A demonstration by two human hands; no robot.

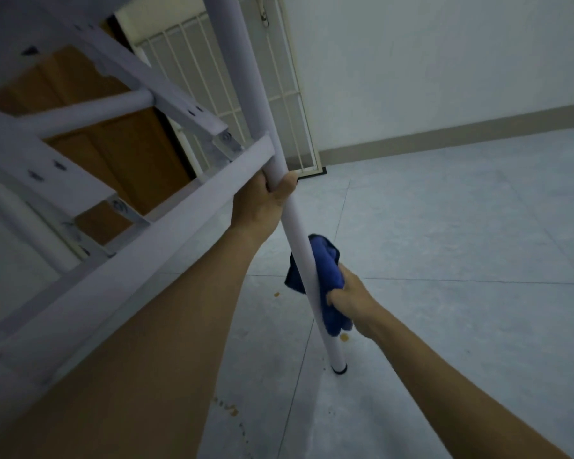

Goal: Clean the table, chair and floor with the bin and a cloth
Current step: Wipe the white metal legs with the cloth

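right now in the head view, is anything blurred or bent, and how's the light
Head view: dim, bluish light, no glare; the wide lens slightly bows the white leg; the frame rails at left are soft with blur; left hand, right hand and blue cloth look fairly sharp.

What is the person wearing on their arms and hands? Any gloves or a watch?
No gloves: the left hand and the right hand are both bare. No sleeves show either, as both arms are uncovered right to the picture's edge. Neither wrist has a watch or a bracelet. The picture is too dim to tell about rings.
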